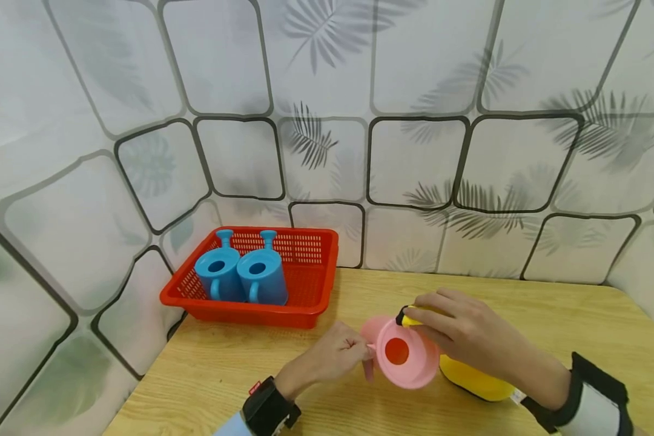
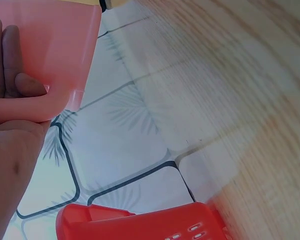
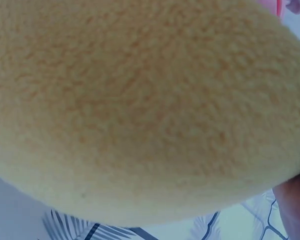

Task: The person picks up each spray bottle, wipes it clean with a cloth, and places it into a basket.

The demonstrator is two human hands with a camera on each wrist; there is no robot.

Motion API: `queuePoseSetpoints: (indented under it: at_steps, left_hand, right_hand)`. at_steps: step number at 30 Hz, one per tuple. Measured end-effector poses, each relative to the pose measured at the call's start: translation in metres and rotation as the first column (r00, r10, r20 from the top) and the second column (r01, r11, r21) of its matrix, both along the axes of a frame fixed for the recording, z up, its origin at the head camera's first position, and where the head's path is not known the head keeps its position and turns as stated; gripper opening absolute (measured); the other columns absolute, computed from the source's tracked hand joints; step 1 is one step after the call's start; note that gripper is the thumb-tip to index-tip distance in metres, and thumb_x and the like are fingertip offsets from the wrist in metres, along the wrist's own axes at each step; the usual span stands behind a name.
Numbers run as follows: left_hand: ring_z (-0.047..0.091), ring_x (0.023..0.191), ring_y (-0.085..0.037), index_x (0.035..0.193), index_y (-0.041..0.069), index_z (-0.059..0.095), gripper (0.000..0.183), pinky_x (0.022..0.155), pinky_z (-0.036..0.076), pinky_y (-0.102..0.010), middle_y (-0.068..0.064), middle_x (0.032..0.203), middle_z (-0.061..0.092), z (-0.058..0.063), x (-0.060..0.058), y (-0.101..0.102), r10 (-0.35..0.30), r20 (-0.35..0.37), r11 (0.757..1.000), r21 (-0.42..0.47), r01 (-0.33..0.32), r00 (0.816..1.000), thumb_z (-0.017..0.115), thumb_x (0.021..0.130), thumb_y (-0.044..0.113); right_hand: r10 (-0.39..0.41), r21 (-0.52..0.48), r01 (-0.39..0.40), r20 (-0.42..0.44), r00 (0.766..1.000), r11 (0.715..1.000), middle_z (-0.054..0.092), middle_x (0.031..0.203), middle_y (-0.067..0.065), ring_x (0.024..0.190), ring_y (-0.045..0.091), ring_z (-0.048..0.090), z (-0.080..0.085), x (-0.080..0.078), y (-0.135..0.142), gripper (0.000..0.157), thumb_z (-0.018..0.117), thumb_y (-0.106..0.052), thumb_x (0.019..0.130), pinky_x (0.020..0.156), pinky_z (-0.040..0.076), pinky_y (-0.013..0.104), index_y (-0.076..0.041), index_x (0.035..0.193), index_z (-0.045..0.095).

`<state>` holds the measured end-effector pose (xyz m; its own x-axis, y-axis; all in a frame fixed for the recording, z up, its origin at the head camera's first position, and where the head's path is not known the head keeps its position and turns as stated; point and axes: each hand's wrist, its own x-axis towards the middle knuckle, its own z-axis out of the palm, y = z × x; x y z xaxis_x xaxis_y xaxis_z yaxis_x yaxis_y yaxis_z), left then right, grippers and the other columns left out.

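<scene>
My left hand (image 1: 335, 353) grips the handle (image 2: 55, 107) of a pink toy watering can (image 1: 421, 366). The can is tilted above the wooden table, its top with a round hole turned toward the head camera. My right hand (image 1: 465, 330) holds a yellow fleecy cleaning pad (image 1: 476, 381) with black trim, its fingertips bent over the black end at the can's upper rim. The pad's plush face fills most of the right wrist view, and a white tag hangs near the wrist. My palm hides the pad's middle in the head view.
A red plastic basket (image 1: 305, 315) stands at the back left of the wooden table (image 1: 218, 363). Two blue watering cans (image 1: 264, 281) sit side by side in its left part, spouts up. A patterned cloth wall (image 1: 414, 160) rises behind the table.
</scene>
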<state>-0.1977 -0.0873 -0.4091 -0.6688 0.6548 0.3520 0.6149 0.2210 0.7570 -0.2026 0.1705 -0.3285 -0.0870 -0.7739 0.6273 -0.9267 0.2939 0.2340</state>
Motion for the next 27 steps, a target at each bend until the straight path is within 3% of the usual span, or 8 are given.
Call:
queuePoseSetpoints:
  at_steps: [7, 14, 21, 25, 27]
  left_hand:
    - [0.030, 0.043, 0.000, 0.052, -0.001, 0.060, 0.047, 0.043, 0.019, -0.013, -0.003, 0.062, 0.073, -0.002, 0.000, 0.001, 0.013, -0.001, 1.000, -0.004, -0.013, 1.000, 0.047, 0.095, 0.011]
    - [0.029, 0.043, 0.000, 0.060, 0.005, 0.069, 0.040, 0.043, 0.019, -0.013, -0.002, 0.061, 0.073, -0.003, 0.001, 0.001, 0.036, -0.007, 0.999, 0.010, -0.035, 0.999, 0.048, 0.094, 0.011]
    - [0.030, 0.045, -0.004, 0.066, 0.009, 0.073, 0.038, 0.044, 0.020, -0.016, -0.002, 0.062, 0.074, -0.003, 0.002, -0.001, 0.076, 0.052, 0.997, 0.013, -0.077, 0.996, 0.047, 0.094, 0.009]
    - [0.031, 0.048, -0.006, 0.067, 0.009, 0.075, 0.040, 0.050, 0.026, -0.018, -0.002, 0.063, 0.074, -0.003, 0.001, -0.004, 0.117, 0.098, 0.993, 0.016, -0.120, 0.988, 0.047, 0.095, 0.010]
    - [0.040, 0.052, -0.006, 0.067, 0.007, 0.075, 0.040, 0.057, 0.034, -0.020, -0.005, 0.064, 0.074, -0.002, 0.000, -0.005, 0.117, 0.131, 0.992, 0.036, -0.123, 0.984, 0.047, 0.096, 0.011]
  right_hand:
    - [0.039, -0.061, -0.040, -0.019, 0.999, 0.997, 0.069, 0.089, 0.003, 0.077, 0.017, 0.058, -0.003, -0.003, -0.001, 0.043, 0.040, -0.031, 0.105, 0.058, 0.057, 0.032, -0.007, 0.096, 0.074]
    - [-0.028, -0.017, 0.030, 0.115, 0.993, 0.999, 0.071, 0.086, 0.001, 0.076, 0.015, 0.060, -0.007, 0.004, 0.009, 0.047, 0.038, -0.037, 0.103, 0.061, 0.057, 0.035, -0.009, 0.094, 0.074]
    - [0.040, -0.104, -0.038, 0.025, 0.999, 0.994, 0.069, 0.079, -0.005, 0.070, 0.012, 0.055, -0.016, 0.011, 0.010, 0.035, 0.049, -0.034, 0.101, 0.059, 0.048, 0.028, -0.011, 0.090, 0.073]
    - [0.083, -0.106, -0.083, -0.007, 0.997, 0.991, 0.067, 0.079, -0.008, 0.070, 0.011, 0.054, -0.020, 0.017, 0.007, 0.031, 0.051, -0.032, 0.101, 0.062, 0.044, 0.029, -0.013, 0.088, 0.071]
    - [0.107, -0.091, -0.108, -0.023, 0.994, 0.990, 0.067, 0.081, -0.008, 0.071, 0.013, 0.054, -0.021, 0.020, 0.005, 0.031, 0.049, -0.029, 0.102, 0.064, 0.044, 0.031, -0.012, 0.088, 0.070]
